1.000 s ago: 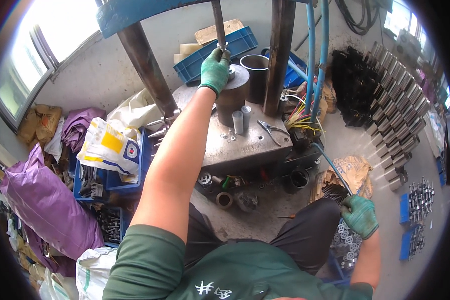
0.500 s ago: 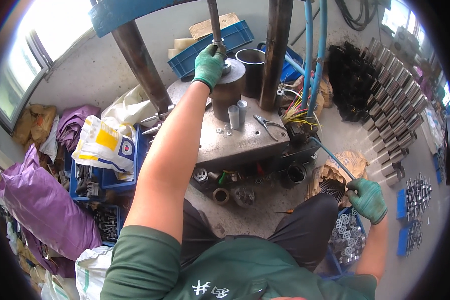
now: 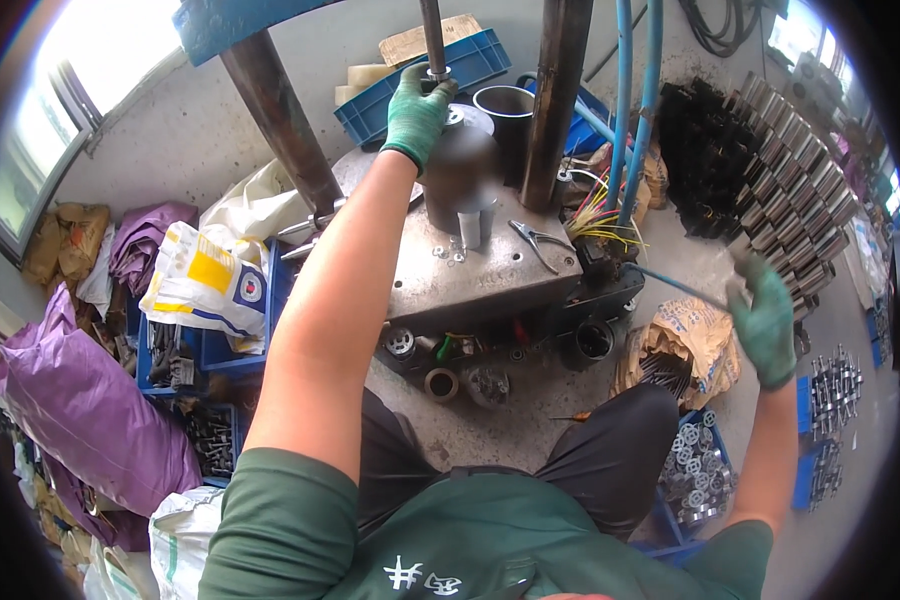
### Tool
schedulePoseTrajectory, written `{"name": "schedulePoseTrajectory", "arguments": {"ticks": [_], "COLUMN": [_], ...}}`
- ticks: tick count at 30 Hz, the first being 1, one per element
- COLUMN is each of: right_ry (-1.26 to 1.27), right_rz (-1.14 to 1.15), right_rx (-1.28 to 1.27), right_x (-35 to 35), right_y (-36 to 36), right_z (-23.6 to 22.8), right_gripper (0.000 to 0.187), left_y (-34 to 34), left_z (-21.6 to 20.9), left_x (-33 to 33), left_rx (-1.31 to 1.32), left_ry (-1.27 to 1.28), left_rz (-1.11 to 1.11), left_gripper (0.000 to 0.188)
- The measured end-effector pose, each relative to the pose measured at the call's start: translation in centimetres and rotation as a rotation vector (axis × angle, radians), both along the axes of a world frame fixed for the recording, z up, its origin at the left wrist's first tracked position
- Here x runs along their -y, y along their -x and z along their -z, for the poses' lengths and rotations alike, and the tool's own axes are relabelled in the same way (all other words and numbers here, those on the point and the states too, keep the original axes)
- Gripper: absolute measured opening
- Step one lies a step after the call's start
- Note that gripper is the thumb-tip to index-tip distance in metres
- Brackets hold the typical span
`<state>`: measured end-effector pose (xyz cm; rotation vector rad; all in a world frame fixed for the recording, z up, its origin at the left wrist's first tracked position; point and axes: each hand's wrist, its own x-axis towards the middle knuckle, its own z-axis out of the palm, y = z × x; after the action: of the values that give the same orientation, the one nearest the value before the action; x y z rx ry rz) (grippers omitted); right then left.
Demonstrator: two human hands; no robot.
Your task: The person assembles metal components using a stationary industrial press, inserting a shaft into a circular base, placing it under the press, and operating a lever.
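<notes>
My gloved left hand (image 3: 417,112) reaches up to the lower end of a vertical steel rod (image 3: 432,30). Its thumb and fingers close around a small metal ring (image 3: 439,74) there. Just below stands a thick steel cylinder (image 3: 448,205), partly blurred, with a small round part (image 3: 454,117) on top. At the right, my gloved right hand (image 3: 767,325) is raised against the end of a thin blue lever (image 3: 678,284). Its fingers are stretched upward and somewhat smeared by motion, not wrapped round the lever.
A grey tube (image 3: 469,229), small rings (image 3: 459,256) and pliers (image 3: 540,245) lie on the steel block (image 3: 460,296). Thick posts (image 3: 548,110) flank the rod. Stacked metal cylinders (image 3: 792,190) stand at the right, a crate of wheel-shaped parts (image 3: 692,470) beside my knee, sacks (image 3: 95,395) at left.
My right hand has moved up and outward, its grip on the lever loosened, and the lever has tilted up. The rod's lower end sits slightly higher, and my left hand has opened a little.
</notes>
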<state>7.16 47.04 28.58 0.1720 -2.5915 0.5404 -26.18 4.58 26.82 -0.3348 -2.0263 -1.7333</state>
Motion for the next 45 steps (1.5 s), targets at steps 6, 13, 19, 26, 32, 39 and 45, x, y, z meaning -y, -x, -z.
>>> {"name": "schedulePoseTrajectory", "arguments": {"ticks": [6,13,19,26,32,39,45], "right_ry": [0.053,-0.092,-0.119,-0.138,-0.165,-0.197,-0.225], "right_rz": [0.23,0.175,-0.04,0.049,0.081,0.055,-0.035], "right_rx": [-0.308,-0.04,0.552,0.521,0.489,0.419,0.499], "right_x": [-1.9,-2.1,1.8,2.9,3.2,2.4,1.8], "right_y": [11.8,6.1,-7.8,-9.9,-9.4,-9.4,-8.8], "right_z": [-5.1,-2.3,3.8,6.7,6.4,7.1,6.0], "right_gripper": [0.047,0.045,0.027,0.015,0.015,0.018,0.016], "left_y": [0.0,1.2,1.4,1.3,1.5,2.3,3.0], "left_z": [0.5,1.5,1.1,1.1,1.2,1.5,1.9], "left_x": [-0.1,0.4,0.5,0.6,1.0,0.8,1.1], "left_rx": [-0.155,-0.202,-0.065,-0.015,-0.011,-0.021,-0.045], "left_ry": [-0.185,-0.209,-0.016,-0.035,-0.03,-0.079,-0.059], "left_rz": [-0.021,0.059,0.066,0.096,0.129,0.18,0.171], "left_gripper": [0.04,0.02,0.044,0.044,0.041,0.039,0.037]}}
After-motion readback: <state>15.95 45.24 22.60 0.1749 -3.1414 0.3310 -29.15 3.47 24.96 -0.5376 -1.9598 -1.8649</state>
